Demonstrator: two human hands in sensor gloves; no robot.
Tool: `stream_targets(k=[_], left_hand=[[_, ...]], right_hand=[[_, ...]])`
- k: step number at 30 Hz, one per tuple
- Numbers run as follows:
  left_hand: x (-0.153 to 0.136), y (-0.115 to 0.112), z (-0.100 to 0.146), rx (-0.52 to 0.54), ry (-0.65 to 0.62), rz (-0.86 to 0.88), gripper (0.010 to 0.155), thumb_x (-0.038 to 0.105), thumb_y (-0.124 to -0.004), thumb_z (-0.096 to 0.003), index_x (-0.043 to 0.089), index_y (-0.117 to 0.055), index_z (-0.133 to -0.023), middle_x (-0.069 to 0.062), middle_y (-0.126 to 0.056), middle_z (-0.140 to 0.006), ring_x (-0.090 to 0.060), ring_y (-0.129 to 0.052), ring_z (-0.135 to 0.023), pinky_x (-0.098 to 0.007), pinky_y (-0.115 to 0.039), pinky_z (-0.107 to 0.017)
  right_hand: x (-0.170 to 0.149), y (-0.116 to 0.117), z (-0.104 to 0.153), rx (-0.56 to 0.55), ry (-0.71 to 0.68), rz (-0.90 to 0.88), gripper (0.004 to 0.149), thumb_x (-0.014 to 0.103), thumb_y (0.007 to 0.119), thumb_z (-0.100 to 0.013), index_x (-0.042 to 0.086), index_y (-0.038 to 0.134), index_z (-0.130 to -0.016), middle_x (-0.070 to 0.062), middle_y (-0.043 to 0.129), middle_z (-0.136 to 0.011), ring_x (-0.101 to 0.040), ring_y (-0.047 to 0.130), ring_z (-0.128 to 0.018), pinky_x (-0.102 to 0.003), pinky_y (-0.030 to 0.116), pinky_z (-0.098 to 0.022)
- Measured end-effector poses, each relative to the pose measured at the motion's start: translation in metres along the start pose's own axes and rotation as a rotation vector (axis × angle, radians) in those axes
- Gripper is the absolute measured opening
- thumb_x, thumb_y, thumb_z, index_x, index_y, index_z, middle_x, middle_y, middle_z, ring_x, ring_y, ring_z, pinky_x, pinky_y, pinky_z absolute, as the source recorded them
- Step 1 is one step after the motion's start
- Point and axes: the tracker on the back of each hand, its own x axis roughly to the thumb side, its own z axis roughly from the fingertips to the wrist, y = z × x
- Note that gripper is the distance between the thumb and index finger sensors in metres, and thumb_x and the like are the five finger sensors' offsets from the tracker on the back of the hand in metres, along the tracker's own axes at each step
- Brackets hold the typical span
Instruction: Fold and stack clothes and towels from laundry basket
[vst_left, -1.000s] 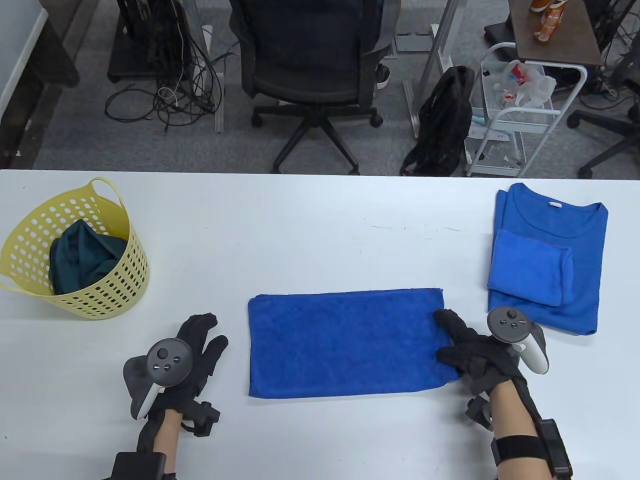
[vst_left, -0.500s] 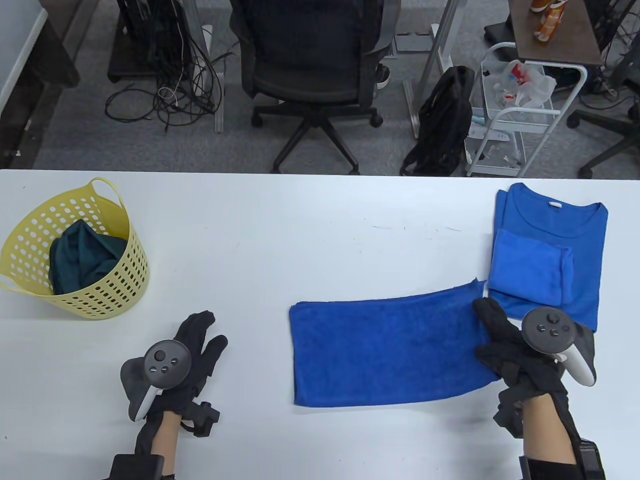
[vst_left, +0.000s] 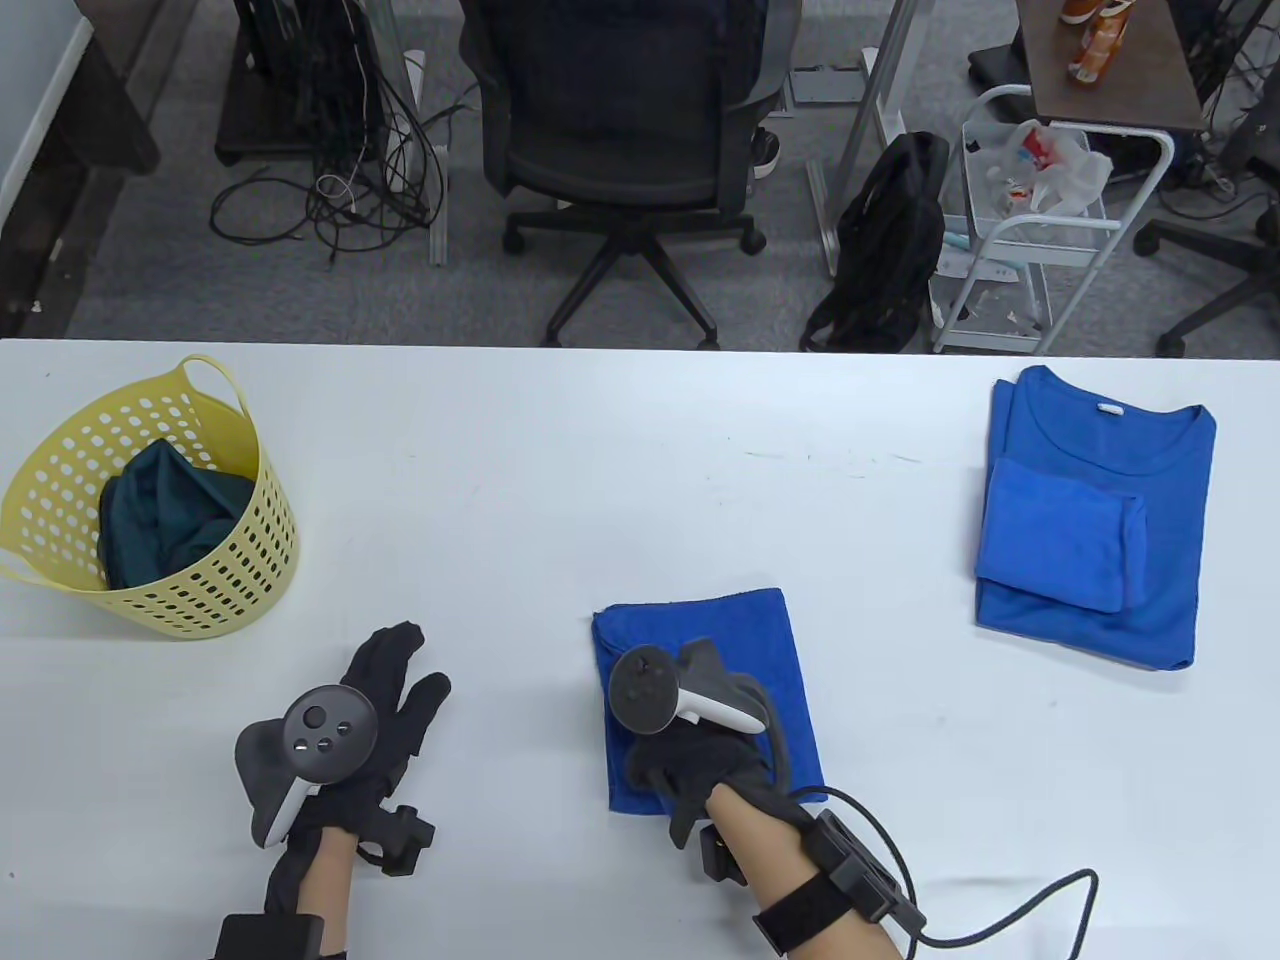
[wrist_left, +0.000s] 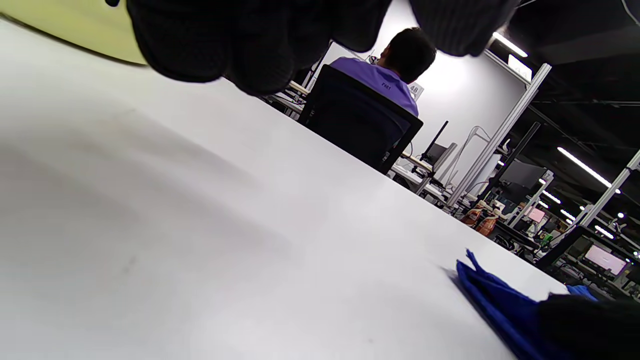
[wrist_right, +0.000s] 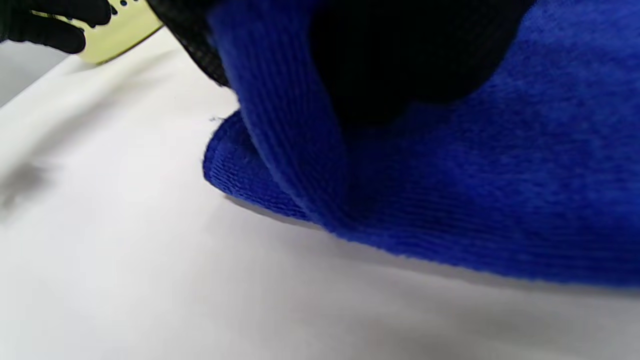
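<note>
Table view. The royal-blue terry towel (vst_left: 715, 690), folded to a squat rectangle, lies on the white table (vst_left: 600, 470) well right of the yellow perforated plastic laundry basket (vst_left: 150, 500). The right hand (vst_left: 690, 745) sits on the towel's near-left part, its tracker covering the fingers; whether they press flat or pinch an edge cannot be told here. The left hand (vst_left: 385, 705) rests on the table below and right of the basket, fingers straight, holding nothing. A dark teal garment (vst_left: 165, 510) lies bunched inside the basket. Far right of the basket, a smaller folded blue towel (vst_left: 1060, 545) lies on a folded blue knit shirt (vst_left: 1110, 480).

Left wrist view. Gloved fingers hang over bare table; a sliver of the towel shows at lower right. Nothing is gripped.

Right wrist view. The towel fills the frame, a fold of it draped round something dark, probably the glove; the grip itself cannot be made out.

Judgement: the towel looks soft, light and limp. It will sag and unfold if lifted by one corner, so take both layers at the doubled edge, or slide flat hands beneath.
</note>
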Motion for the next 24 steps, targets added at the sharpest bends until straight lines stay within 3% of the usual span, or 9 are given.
stream_targets(k=[4,6,8,10,13,15,17,21,24], left_hand=[[0.001,-0.002,-0.001,-0.018,-0.002,-0.007,0.076,0.054,-0.071,-0.0559,0.015,-0.053,-0.118,-0.021,-0.063,-0.119,-0.039,-0.083,-0.098,-0.055,-0.077,-0.068],[0.001,-0.003,-0.002,-0.024,-0.003,-0.007,0.076,0.054,-0.071,-0.0559,0.015,-0.053,-0.118,-0.022,-0.063,-0.119,-0.039,-0.083,-0.098,-0.056,-0.077,-0.068],[0.002,-0.003,-0.002,-0.035,-0.009,-0.013,0.074,0.054,-0.071,-0.0560,0.016,-0.055,-0.118,-0.022,-0.064,-0.119,-0.039,-0.083,-0.098,-0.055,-0.077,-0.068],[0.008,-0.003,-0.003,-0.060,-0.017,-0.013,0.073,0.053,-0.071,-0.0563,0.018,-0.055,-0.118,-0.023,-0.063,-0.120,-0.041,-0.083,-0.097,-0.056,-0.077,-0.068],[0.032,-0.009,-0.015,-0.172,-0.016,0.015,0.073,0.053,-0.072,-0.0577,0.018,-0.055,-0.119,-0.026,-0.060,-0.121,-0.043,-0.081,-0.099,-0.057,-0.076,-0.068],[0.061,-0.028,-0.037,-0.279,-0.032,0.023,0.074,0.053,-0.074,-0.0572,0.019,-0.055,-0.120,-0.025,-0.059,-0.122,-0.044,-0.079,-0.100,-0.058,-0.074,-0.069],[0.089,-0.052,-0.062,-0.380,-0.004,-0.026,0.078,0.054,-0.075,-0.0562,0.018,-0.052,-0.121,-0.027,-0.056,-0.124,-0.048,-0.075,-0.103,-0.060,-0.072,-0.071],[0.136,-0.106,-0.114,-0.508,0.083,-0.264,0.093,0.052,-0.081,-0.0514,0.014,-0.038,-0.124,-0.033,-0.041,-0.125,-0.053,-0.060,-0.107,-0.065,-0.066,-0.072],[0.152,-0.125,-0.133,-0.676,0.096,-0.464,0.104,0.050,-0.083,-0.0490,0.015,-0.021,-0.124,-0.035,-0.019,-0.124,-0.058,-0.033,-0.110,-0.073,-0.053,-0.074]], right_hand=[[0.000,-0.006,0.004,-0.024,-0.018,-0.045,0.091,0.018,0.083,-0.061,-0.009,0.016,-0.117,-0.040,0.010,-0.114,-0.024,0.089,-0.056,-0.038,0.083,-0.043],[0.000,-0.005,0.004,0.006,-0.101,-0.114,0.092,0.025,0.079,-0.064,-0.008,0.011,-0.117,-0.042,0.004,-0.111,-0.032,0.089,-0.067,-0.044,0.083,-0.051],[-0.006,-0.012,0.012,0.065,-0.217,-0.264,0.082,0.034,0.069,-0.069,0.001,0.012,-0.119,-0.040,0.004,-0.112,-0.041,0.085,-0.078,-0.049,0.080,-0.055],[-0.020,-0.030,0.027,-0.023,-0.210,-0.333,0.069,0.029,0.065,-0.071,0.004,0.026,-0.121,-0.037,0.021,-0.117,-0.041,0.088,-0.075,-0.050,0.081,-0.052],[-0.065,-0.066,0.050,-0.317,0.003,-0.276,0.056,0.024,0.066,-0.070,0.001,0.048,-0.118,-0.035,0.051,-0.115,-0.038,0.090,-0.070,-0.050,0.082,-0.050],[-0.100,-0.076,0.051,-0.460,0.208,-0.287,0.053,0.023,0.068,-0.069,-0.001,0.055,-0.114,-0.035,0.060,-0.110,-0.041,0.088,-0.072,-0.054,0.079,-0.052],[-0.124,-0.075,0.039,-0.461,0.341,-0.288,0.058,0.024,0.070,-0.068,-0.006,0.052,-0.115,-0.040,0.054,-0.110,-0.053,0.078,-0.082,-0.063,0.072,-0.057],[-0.155,-0.062,0.012,-0.320,0.499,-0.331,0.087,0.043,0.074,-0.064,-0.015,0.036,-0.116,-0.049,0.033,-0.110,-0.060,0.060,-0.085,-0.069,0.062,-0.062],[-0.160,-0.063,0.005,-0.368,0.507,-0.287,0.088,0.034,0.089,-0.055,-0.013,0.045,-0.115,-0.046,0.040,-0.108,-0.057,0.061,-0.080,-0.069,0.062,-0.059]])
